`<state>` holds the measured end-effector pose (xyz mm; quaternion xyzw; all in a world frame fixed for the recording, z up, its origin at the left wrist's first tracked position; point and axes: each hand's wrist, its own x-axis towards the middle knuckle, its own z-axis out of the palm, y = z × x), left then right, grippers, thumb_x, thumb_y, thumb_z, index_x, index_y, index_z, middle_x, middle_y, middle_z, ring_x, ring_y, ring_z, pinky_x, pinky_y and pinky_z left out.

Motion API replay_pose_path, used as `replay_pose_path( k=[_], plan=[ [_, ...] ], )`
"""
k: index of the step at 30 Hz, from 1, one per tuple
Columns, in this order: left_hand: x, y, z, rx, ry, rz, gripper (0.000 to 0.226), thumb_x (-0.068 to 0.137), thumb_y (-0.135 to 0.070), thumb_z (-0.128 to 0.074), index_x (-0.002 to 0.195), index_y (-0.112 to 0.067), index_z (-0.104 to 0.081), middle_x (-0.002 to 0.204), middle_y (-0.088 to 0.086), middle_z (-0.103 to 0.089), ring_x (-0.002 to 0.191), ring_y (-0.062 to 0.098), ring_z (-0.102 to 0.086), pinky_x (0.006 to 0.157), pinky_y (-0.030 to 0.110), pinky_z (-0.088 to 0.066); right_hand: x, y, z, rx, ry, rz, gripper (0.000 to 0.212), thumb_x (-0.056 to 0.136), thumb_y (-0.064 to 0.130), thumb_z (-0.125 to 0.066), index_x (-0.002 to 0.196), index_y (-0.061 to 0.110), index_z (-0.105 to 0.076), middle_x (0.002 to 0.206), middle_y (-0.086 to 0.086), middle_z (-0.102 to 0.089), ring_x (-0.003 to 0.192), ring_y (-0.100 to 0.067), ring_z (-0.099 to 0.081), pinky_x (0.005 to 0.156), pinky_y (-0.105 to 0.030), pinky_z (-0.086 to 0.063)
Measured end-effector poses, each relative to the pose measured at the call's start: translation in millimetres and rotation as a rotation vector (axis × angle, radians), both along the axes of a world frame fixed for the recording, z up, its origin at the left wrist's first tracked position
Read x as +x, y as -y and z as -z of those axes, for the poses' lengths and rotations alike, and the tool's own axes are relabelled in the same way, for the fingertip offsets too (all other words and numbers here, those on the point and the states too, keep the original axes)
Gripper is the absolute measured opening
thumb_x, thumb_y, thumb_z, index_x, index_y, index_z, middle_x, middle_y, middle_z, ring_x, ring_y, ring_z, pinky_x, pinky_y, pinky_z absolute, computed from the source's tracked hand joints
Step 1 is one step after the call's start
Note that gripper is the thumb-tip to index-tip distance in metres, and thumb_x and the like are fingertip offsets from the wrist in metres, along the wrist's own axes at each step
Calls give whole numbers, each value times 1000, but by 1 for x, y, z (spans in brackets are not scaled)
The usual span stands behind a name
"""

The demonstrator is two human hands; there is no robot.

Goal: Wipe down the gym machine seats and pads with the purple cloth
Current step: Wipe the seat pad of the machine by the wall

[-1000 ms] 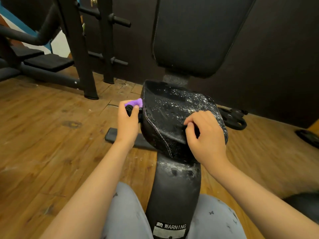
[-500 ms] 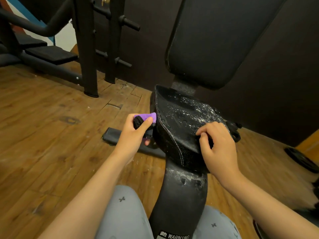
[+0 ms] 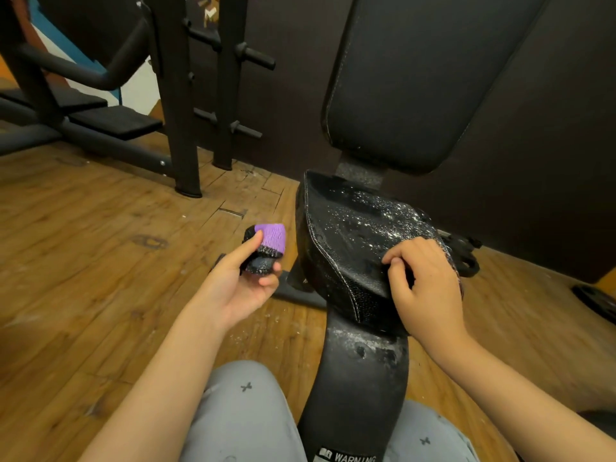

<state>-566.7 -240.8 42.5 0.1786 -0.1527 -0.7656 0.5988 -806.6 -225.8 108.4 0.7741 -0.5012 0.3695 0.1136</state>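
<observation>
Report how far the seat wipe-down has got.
Done: the seat looks wetted, droplets covering it. In hand: the left hand holds the bunched purple cloth beside the seat, off it; the right hand grips the seat's edge. Left: wiping the seat dry, then the back pad.

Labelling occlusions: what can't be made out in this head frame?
Head view: whatever the right hand curls over on the wet black vinyl seat, hidden by its own fingers.
Purple-and-black knitted cloth: lower part covered by the left hand, slightly blurred.
White warning label: cut by bottom edge.
Black disc on the floor: cut by right edge.
</observation>
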Motion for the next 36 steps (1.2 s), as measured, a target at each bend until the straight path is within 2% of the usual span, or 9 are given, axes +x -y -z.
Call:
replay_pose_path(
  k=[7, 9, 13, 16, 19, 24, 27, 31, 36],
  plan=[
    [-2, 2, -5, -59, 191, -55, 38, 62, -15, -82, 92, -4, -62, 77, 6, -58, 62, 12, -52, 44, 18, -39, 0, 1, 1, -4, 2, -7, 15, 88, 15, -46, 82, 20, -58, 80, 12, -51, 84, -8, -45, 69, -22, -35],
    [-3, 3, -4, -95, 297, -106, 22, 72, -12, -70, 91, -5, -62, 79, 5, -63, 69, 12, -58, 56, 20, -46, 0, 1, 1, -8, 5, -10, 15, 88, 15, -46, 81, 19, -58, 80, 12, -51, 84, -9, -45, 69, -26, -37],
    [-3, 7, -2, -160, 519, -223, 23, 67, -15, -75, 88, -10, -65, 83, 6, -67, 79, 18, -59, 72, 28, -44, 0, 1, 2, -18, 8, -20, 14, 88, 14, -46, 81, 20, -58, 80, 13, -51, 83, -9, -45, 68, -26, -37],
    [-8, 13, -1, -137, 567, -329, 32, 74, -27, -77, 102, -14, -67, 97, 4, -70, 92, 19, -63, 87, 34, -47, -1, 2, 3, -24, 11, -26, 15, 88, 14, -46, 81, 19, -58, 80, 12, -51, 82, -9, -45, 69, -21, -36],
    [-15, 16, -6, -190, 618, -404, 32, 88, -15, -63, 120, -14, -62, 115, 4, -68, 110, 19, -62, 101, 43, -46, -1, 2, 3, -25, 10, -32, 15, 88, 15, -45, 81, 18, -58, 80, 10, -52, 82, -9, -45, 73, -16, -35],
    [-5, 13, -7, -299, 849, -357, 35, 71, -13, -76, 105, -21, -68, 103, 0, -73, 103, 23, -67, 90, 44, -53, -1, 2, 3, -38, 9, -23, 18, 88, 17, -43, 81, 17, -60, 80, 9, -54, 81, -8, -47, 75, -11, -34],
    [-2, 20, -9, -379, 988, -375, 30, 79, -10, -73, 105, -24, -68, 100, -6, -73, 97, 12, -69, 85, 35, -55, 0, 1, 2, -40, 3, -17, 19, 88, 17, -43, 81, 16, -61, 80, 8, -56, 81, -9, -49, 76, -10, -34],
    [-9, 41, -13, -392, 970, -503, 24, 85, -11, -68, 107, -21, -67, 99, -8, -72, 92, 2, -67, 74, 16, -54, 2, 1, 1, -34, -10, -21, 19, 88, 16, -43, 81, 15, -61, 80, 7, -55, 81, -11, -49, 76, -13, -34],
    [-9, 99, -17, -398, 973, -551, 20, 90, -14, -64, 108, -22, -65, 104, -9, -68, 97, 1, -63, 78, 14, -50, 1, 1, 0, -17, -15, -14, 21, 89, 18, -41, 81, 16, -60, 81, 9, -54, 82, -10, -49, 77, -14, -35]
  ],
)
